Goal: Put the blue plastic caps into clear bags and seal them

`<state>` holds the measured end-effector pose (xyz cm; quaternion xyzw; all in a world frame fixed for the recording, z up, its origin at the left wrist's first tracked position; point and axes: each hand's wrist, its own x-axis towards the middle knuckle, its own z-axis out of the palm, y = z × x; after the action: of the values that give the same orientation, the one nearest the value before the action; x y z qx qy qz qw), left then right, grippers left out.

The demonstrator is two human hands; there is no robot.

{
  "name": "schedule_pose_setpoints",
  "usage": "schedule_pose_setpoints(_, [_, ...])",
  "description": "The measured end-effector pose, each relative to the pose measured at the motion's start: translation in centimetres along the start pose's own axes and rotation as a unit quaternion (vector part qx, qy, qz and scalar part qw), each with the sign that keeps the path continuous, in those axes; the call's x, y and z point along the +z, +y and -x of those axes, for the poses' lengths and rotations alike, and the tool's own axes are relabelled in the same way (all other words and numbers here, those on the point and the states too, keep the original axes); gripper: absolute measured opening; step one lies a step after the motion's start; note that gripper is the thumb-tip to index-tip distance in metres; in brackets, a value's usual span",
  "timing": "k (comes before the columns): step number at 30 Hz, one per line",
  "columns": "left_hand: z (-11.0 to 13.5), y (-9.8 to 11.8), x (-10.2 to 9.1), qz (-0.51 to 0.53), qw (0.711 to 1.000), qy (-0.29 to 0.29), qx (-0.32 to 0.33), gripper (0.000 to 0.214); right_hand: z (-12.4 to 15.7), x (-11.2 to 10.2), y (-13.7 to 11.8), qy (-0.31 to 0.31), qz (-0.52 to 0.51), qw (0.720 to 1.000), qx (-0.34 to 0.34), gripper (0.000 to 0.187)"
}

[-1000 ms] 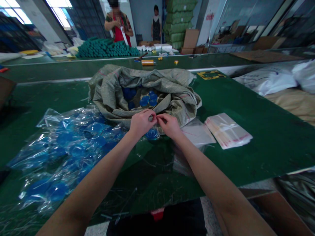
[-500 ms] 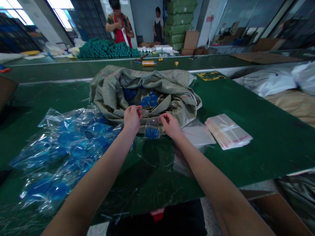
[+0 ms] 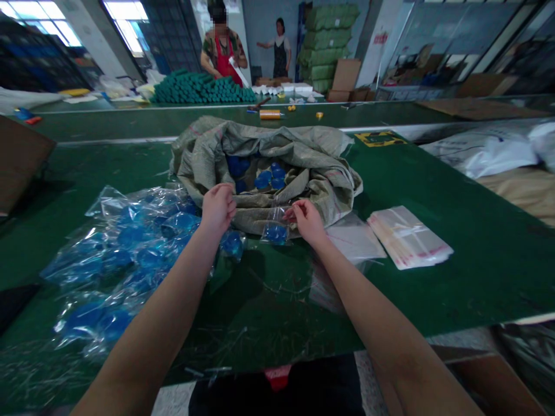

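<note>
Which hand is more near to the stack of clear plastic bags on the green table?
The right hand is nearer: it is to the left of the stack of clear plastic bags, not touching it. The left hand is farther, on the other side of the right hand.

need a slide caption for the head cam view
Right hand pinches a small clear bag holding a blue round item, in front of an open woven sack on a green workbench
</note>
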<state>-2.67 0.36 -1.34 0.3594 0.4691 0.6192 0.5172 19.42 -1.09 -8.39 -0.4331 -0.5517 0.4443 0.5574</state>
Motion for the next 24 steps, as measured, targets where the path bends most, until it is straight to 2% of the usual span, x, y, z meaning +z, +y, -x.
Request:
schedule_pose_setpoints(1, [0.3, -0.3, 0.0, -0.067, 0.997, -0.031, -0.005, 0.005, 0.0, 0.0, 0.1, -0.001, -0.002, 1.000, 0.002, 0.014])
schedule_pose_setpoints(2, [0.5, -0.7, 0.1, -0.145, 0.987, -0.068, -0.004, 0.008, -0.1, 0.0, 0.1, -0.002, -0.003, 1.000, 0.004, 0.015])
schedule_pose_setpoints(5, [0.6, -2.2, 0.5, -0.337, 0.927, -0.157, 0.051, 0.023, -0.1, -0.2, 0.3, -0.002, -0.005, 1.000, 0.010, 0.018])
schedule_pose_setpoints(8, [0.2, -3.7, 0.9, -0.402, 0.892, -0.192, 0.081, 0.030, -0.1, -0.3, 0.3, -0.006, -0.006, 1.000, 0.018, 0.019])
schedule_pose_setpoints(12, [-0.4, -4.8, 1.3, -0.401, 0.893, -0.192, 0.075, 0.031, -0.2, -0.6, 0.0, -0.008, -0.018, 0.999, 0.027, 0.020])
schedule_pose_setpoints(17, [0.1, -4.8, 1.6, -0.369, 0.910, -0.171, 0.080, 0.020, -0.5, -0.7, 0.2, 0.001, -0.078, 0.996, 0.050, 0.020])
schedule_pose_setpoints(21, [0.7, -4.7, 1.6, -0.343, 0.926, -0.150, 0.046, 0.017, -0.6, -1.1, 0.4, 0.006, -0.109, 0.988, 0.109, 0.026])
schedule_pose_setpoints(24, [0.9, -4.9, 1.4, -0.326, 0.935, -0.137, 0.018, 0.016, -0.6, -1.5, 0.6, -0.016, -0.090, 0.988, 0.128, 0.027])
